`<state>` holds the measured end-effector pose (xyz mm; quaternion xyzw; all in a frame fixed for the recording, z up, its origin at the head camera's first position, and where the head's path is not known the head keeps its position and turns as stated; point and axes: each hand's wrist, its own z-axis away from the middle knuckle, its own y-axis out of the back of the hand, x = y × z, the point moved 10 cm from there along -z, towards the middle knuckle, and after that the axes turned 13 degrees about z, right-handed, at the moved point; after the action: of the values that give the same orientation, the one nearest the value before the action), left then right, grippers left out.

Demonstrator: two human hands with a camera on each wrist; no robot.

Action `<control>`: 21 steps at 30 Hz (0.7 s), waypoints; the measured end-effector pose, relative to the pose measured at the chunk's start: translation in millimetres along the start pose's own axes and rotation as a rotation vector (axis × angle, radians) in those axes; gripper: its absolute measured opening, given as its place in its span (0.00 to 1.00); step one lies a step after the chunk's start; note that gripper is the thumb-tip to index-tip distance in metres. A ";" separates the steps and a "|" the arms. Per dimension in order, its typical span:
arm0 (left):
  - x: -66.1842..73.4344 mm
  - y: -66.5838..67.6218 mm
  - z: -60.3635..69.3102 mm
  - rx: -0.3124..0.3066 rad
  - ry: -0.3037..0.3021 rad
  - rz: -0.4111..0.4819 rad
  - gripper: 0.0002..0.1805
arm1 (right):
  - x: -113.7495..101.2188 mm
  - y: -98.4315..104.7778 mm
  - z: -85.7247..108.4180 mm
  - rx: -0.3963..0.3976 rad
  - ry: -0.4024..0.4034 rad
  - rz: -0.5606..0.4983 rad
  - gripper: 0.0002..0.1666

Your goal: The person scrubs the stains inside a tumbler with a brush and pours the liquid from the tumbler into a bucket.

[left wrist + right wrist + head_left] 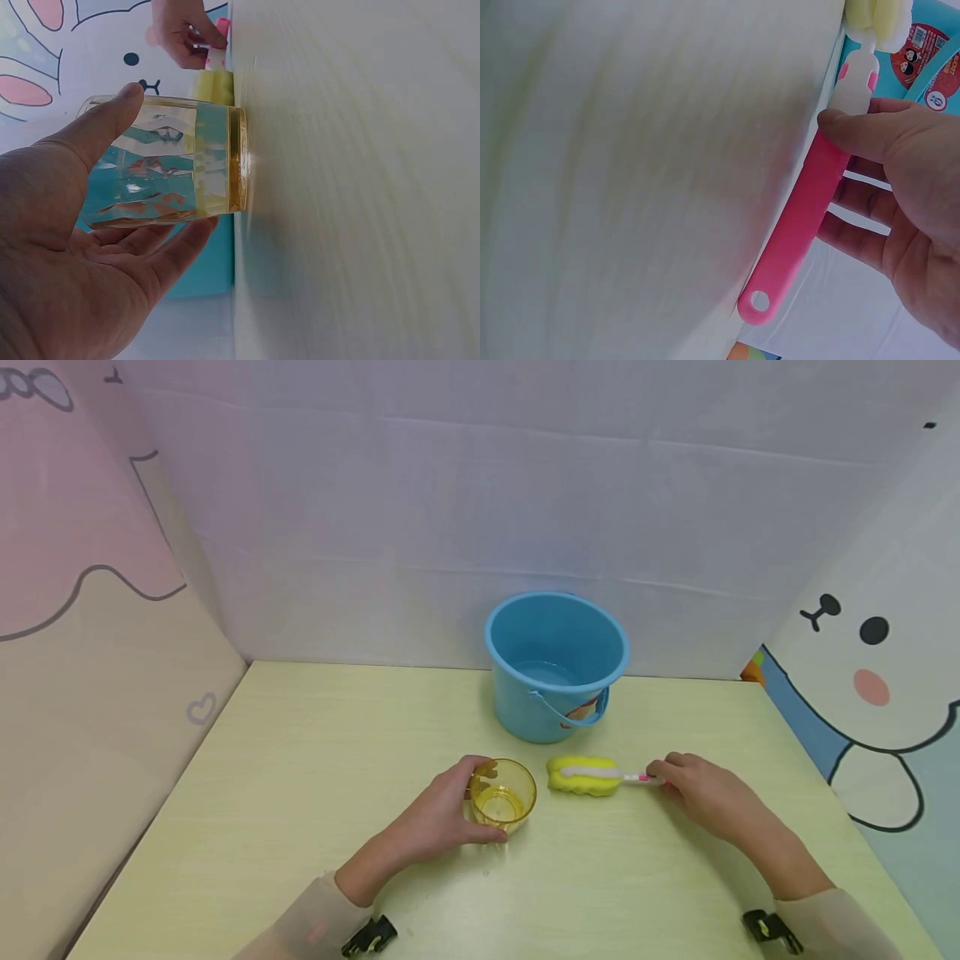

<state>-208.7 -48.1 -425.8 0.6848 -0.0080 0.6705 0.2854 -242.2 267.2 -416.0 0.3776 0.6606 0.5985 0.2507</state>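
Note:
A transparent yellow glass cup (504, 793) stands upright on the table, its base against the tabletop in the left wrist view. My left hand (447, 814) grips its side, thumb on the near side and fingers round the far side. To the right of the cup, a sponge cup brush (585, 775) with a yellow and white head lies along the table. My right hand (705, 793) pinches the brush's pink and white handle (804, 214) near the head, thumb on one side and fingers on the other. The handle's holed end is close to the tabletop.
Behind the cup and brush stands a light blue bucket (551, 706) with its handle hanging down in front and a little clear liquid apparently at the bottom. A pale wood-patterned table (315, 752) meets white sheeting at the back and cartoon-printed sheets at both sides.

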 end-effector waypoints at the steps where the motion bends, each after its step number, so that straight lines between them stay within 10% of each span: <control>1: 0.2 0.2 0.0 0.001 0.000 0.000 0.52 | 0.0 -0.1 -0.1 -0.003 0.000 0.000 0.18; 21: 0.8 0.4 0.2 0.002 -0.007 -0.006 0.52 | 9.6 12.5 -3.9 -0.083 -0.074 0.013 0.27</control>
<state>-208.6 -48.2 -424.9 0.6872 -0.0063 0.6674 0.2869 -248.4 272.5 -402.0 0.3932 0.6227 0.6128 0.2866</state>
